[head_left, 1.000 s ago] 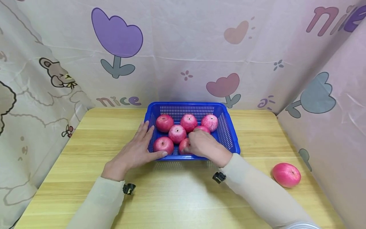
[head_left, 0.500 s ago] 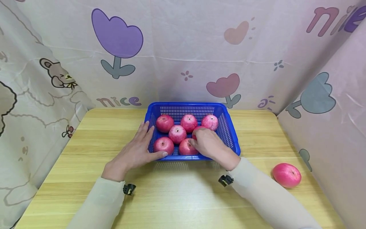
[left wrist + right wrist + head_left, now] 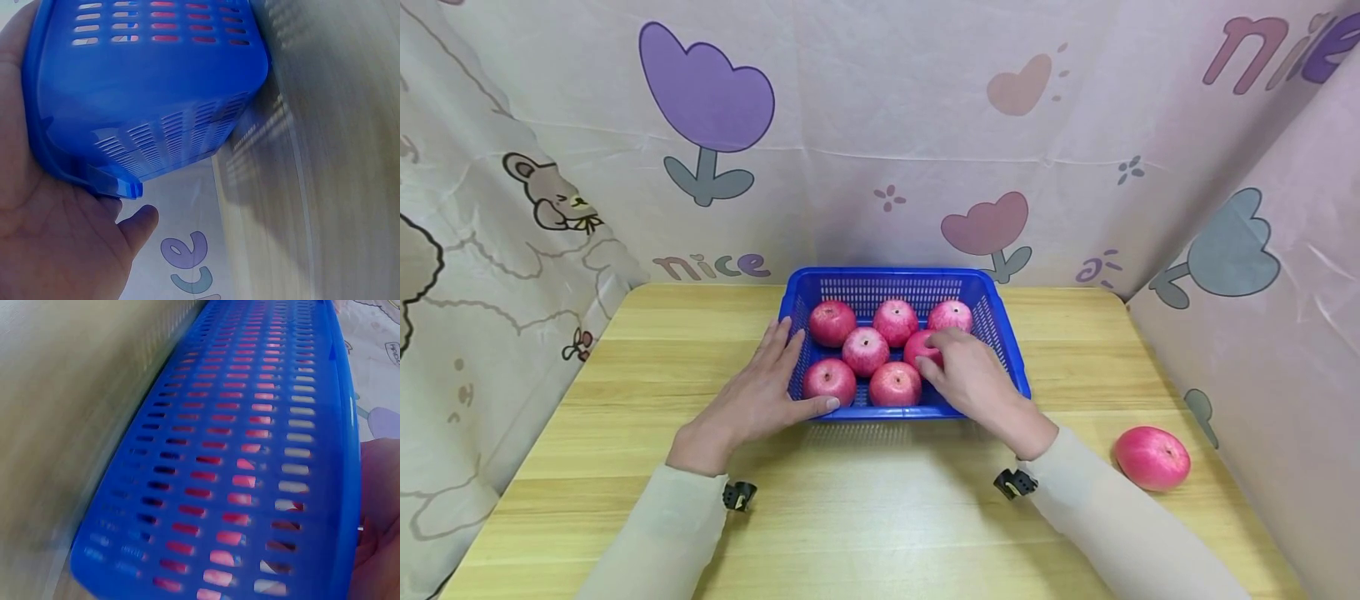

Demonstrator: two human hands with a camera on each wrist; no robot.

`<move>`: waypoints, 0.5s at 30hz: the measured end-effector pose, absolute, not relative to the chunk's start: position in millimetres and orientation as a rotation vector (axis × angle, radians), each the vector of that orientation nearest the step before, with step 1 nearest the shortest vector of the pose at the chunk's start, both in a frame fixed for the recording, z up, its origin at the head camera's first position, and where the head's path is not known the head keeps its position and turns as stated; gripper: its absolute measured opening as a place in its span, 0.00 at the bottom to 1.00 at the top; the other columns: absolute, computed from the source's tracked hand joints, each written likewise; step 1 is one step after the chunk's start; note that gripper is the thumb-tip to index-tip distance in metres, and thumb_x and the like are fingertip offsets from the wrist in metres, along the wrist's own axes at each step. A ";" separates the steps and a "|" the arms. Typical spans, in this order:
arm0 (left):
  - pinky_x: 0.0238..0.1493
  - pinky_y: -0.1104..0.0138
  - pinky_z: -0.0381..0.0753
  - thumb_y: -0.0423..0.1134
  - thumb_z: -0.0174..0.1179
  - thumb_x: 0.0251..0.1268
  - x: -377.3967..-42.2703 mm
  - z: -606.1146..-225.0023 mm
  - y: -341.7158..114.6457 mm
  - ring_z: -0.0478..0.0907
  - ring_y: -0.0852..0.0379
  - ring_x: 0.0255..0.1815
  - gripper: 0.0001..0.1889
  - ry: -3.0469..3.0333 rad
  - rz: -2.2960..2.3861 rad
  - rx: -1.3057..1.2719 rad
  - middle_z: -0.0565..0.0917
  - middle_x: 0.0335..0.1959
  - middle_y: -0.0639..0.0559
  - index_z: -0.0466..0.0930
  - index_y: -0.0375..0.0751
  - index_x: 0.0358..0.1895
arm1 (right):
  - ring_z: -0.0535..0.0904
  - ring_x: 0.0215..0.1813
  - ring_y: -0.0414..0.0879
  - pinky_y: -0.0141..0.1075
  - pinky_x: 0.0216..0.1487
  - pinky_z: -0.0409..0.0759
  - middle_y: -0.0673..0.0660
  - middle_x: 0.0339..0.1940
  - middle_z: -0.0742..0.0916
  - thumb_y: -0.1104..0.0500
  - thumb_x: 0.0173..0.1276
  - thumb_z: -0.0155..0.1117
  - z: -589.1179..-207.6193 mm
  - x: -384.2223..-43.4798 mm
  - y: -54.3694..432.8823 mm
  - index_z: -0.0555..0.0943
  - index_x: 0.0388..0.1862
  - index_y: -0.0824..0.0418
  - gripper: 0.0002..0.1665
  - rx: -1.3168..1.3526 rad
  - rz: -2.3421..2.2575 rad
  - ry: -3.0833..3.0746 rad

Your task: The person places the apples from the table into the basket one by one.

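Observation:
A blue plastic basket [image 3: 1011,358] with slotted walls stands on the table, holding several red-pink apples [image 3: 829,382]. My left hand [image 3: 752,396] lies over its front left corner, thumb along the front rim and fingers spread at the left rim. The left wrist view shows the palm against the basket's outer edge. Inside the basket, toward the right, my right hand [image 3: 973,375] has thumb and fingers around an apple [image 3: 921,348], partly covering it. In the right wrist view the basket wall hides most of that hand.
Another apple, deep pink [image 3: 1152,458], lies on the wooden table [image 3: 880,508] near its right edge. A printed cloth [image 3: 865,100] hangs behind the basket and along both sides of the table.
My right hand has shifted rightward within the basket, away from the front middle apple, which now shows fully. My left hand and the basket have stayed in place.

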State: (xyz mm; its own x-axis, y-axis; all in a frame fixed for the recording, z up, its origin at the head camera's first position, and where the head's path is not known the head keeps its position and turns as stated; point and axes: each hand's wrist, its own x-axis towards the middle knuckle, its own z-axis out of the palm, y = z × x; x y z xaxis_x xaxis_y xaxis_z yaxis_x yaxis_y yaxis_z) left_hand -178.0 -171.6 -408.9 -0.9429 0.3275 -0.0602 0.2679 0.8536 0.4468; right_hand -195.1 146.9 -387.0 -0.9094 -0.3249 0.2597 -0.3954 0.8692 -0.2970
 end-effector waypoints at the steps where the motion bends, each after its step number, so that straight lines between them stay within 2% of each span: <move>1: 0.80 0.34 0.53 0.87 0.53 0.55 -178.1 -409.0 -171.5 0.25 0.44 0.89 0.69 2.895 0.669 0.467 0.31 0.89 0.46 0.40 0.43 0.88 | 0.87 0.55 0.56 0.52 0.57 0.86 0.60 0.51 0.90 0.53 0.74 0.68 -386.7 -194.2 149.7 0.87 0.52 0.64 0.16 0.544 0.519 -2.831; 7: 0.79 0.33 0.54 0.87 0.53 0.54 -178.6 -409.7 -170.6 0.25 0.44 0.89 0.69 2.901 0.655 0.472 0.31 0.89 0.45 0.41 0.43 0.88 | 0.85 0.55 0.59 0.54 0.58 0.84 0.63 0.51 0.89 0.54 0.73 0.70 -383.0 -187.1 171.2 0.86 0.51 0.68 0.18 0.511 0.495 -2.756; 15: 0.79 0.33 0.54 0.86 0.54 0.55 -178.4 -408.4 -170.9 0.26 0.43 0.89 0.68 2.895 0.668 0.467 0.31 0.89 0.46 0.41 0.42 0.88 | 0.82 0.63 0.65 0.61 0.64 0.81 0.69 0.59 0.86 0.52 0.77 0.65 -376.0 -178.4 199.7 0.83 0.59 0.70 0.24 0.336 0.534 -2.786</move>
